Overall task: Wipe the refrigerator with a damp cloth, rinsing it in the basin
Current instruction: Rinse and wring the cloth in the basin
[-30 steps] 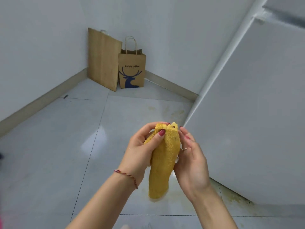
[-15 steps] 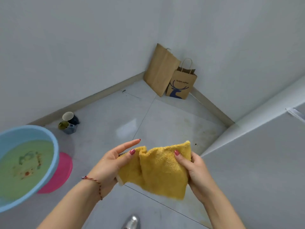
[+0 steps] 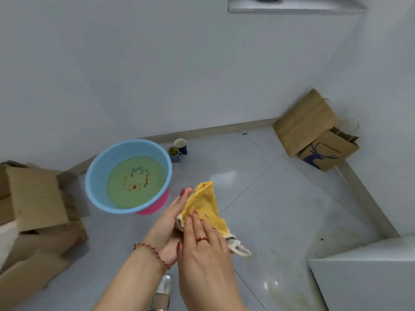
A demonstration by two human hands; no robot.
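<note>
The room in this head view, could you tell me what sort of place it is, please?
Probably a bare utility or storage corner of a home: tiled floor, a blue basin of water on a pink stool, cardboard boxes, and paper bags against the wall.

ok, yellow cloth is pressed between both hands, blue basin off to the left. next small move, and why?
Probably carry the yellow terry cloth left and dip it into the blue plastic basin. The left hand and right hand hold it flat between the palms, clear of the basin, whose water is greenish and cloudy.
</note>
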